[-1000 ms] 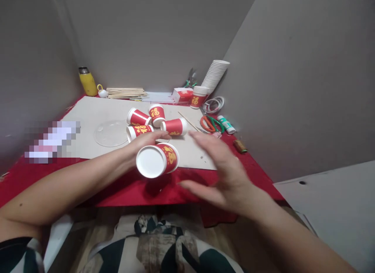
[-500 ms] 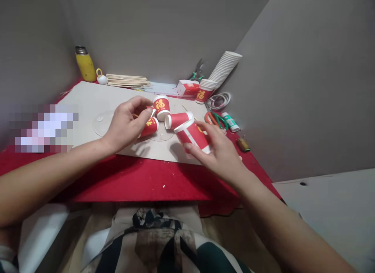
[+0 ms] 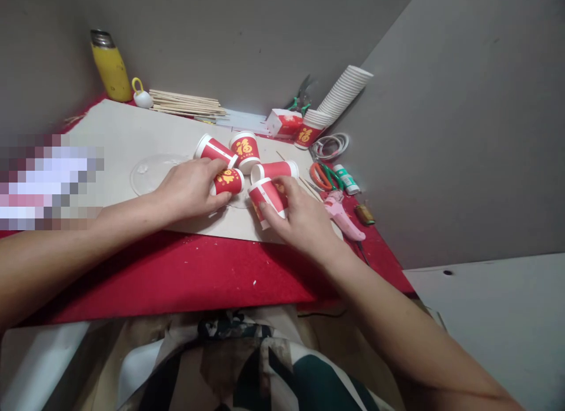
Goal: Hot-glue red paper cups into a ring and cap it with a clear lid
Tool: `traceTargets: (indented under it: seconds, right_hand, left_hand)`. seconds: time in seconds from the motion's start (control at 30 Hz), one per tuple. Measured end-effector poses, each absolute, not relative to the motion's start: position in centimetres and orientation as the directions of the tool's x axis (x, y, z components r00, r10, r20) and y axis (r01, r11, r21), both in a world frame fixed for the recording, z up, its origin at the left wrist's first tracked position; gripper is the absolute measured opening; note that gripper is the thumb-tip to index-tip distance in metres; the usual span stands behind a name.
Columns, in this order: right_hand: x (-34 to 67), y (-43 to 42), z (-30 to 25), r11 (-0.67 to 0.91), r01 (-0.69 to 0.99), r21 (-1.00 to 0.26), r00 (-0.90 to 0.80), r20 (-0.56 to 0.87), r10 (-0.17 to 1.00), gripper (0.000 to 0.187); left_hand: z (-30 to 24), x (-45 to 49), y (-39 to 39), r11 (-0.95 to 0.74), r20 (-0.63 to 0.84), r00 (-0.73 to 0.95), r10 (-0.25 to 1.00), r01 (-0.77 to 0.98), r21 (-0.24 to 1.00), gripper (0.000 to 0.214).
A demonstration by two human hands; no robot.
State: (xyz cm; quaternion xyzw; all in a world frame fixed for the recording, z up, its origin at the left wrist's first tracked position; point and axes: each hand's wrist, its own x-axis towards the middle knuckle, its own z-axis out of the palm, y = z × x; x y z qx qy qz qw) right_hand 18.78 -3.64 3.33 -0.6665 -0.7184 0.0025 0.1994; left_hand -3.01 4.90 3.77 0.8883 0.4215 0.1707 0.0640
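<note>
Several red paper cups with white rims lie in a ring on a pale board [image 3: 110, 137]. My left hand [image 3: 188, 187] is closed around the near-left paper cup [image 3: 229, 181], which shows gold lettering. My right hand [image 3: 304, 214] grips the near-right paper cup [image 3: 266, 200], tilted, with its white seam facing up. Behind them rest a back-left paper cup [image 3: 216, 151], a back-middle paper cup [image 3: 245, 149] with a gold character, and a right paper cup [image 3: 276, 171] on its side. A clear round disc [image 3: 152, 172] lies partly under my left forearm.
At the back stand a yellow bottle [image 3: 110, 69], wooden sticks [image 3: 188, 103], a red-and-white box [image 3: 285, 123] and a leaning stack of paper cups [image 3: 344, 96]. On the right lie scissors [image 3: 324, 176], a pink glue gun [image 3: 344, 216], a small white-green bottle [image 3: 346, 179] and a coiled cable [image 3: 331, 146].
My right hand has brought its cup leftward, close against the others. My left hand has settled onto the near-left cup. The back-left cup and pink glue gun have come into sight.
</note>
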Motion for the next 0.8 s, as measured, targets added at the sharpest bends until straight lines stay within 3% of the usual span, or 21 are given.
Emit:
traceTargets:
  seconds: [0.33,0.47,0.8]
  right_hand:
    - [16.7,-2.0,4.8,-0.005,1.000,0.003,0.004,0.108,0.994,0.047]
    - [16.5,-1.1,5.4,0.027,0.995,0.097,-0.034,0.073,0.997,0.048]
    - [16.0,-0.6,5.9,0.081,0.991,0.103,-0.083,0.015,0.996,0.055]
  left_hand:
    - [3.6,-2.6,4.5,-0.615,0.233,0.571,0.787,0.756,0.224,0.039]
    - [3.6,-2.6,4.4,-0.611,0.221,0.571,0.791,0.758,0.229,0.037]
    - [3.5,-2.8,4.4,-0.625,0.237,0.586,0.774,0.767,0.146,0.038]
